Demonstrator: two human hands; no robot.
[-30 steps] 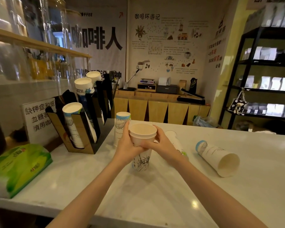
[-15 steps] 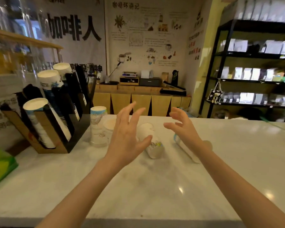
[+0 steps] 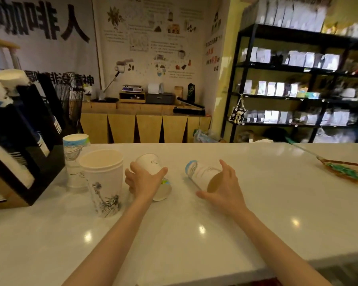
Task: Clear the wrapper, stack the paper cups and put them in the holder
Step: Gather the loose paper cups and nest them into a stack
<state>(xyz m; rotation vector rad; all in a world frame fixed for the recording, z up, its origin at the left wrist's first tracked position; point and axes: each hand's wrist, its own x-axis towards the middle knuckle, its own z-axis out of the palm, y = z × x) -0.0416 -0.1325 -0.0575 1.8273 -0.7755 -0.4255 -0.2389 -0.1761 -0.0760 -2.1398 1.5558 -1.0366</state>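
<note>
A stack of white paper cups [image 3: 103,178] with an ink bamboo print stands upright on the white counter [image 3: 194,234]. Behind it stands a second stack with a blue band [image 3: 74,155], beside the black cup holder [image 3: 35,162], whose slots hold several cups. Two cups lie on their sides. My left hand [image 3: 144,182] is closed over the white and green one [image 3: 163,189]. My right hand [image 3: 223,186] is spread around the mouth of the blue-rimmed one [image 3: 201,172], thumb on the counter and fingers above the cup.
A woven item with green on it [image 3: 347,172] lies at the counter's right edge. Crumpled clear plastic [image 3: 203,135] shows beyond the far edge. Black shelves with bags [image 3: 287,89] stand at the right, and a wooden counter [image 3: 143,124] runs along the back wall.
Both hands let go of the upright bamboo-print stack and moved right, down onto the two lying cups. The view has swung to the right.
</note>
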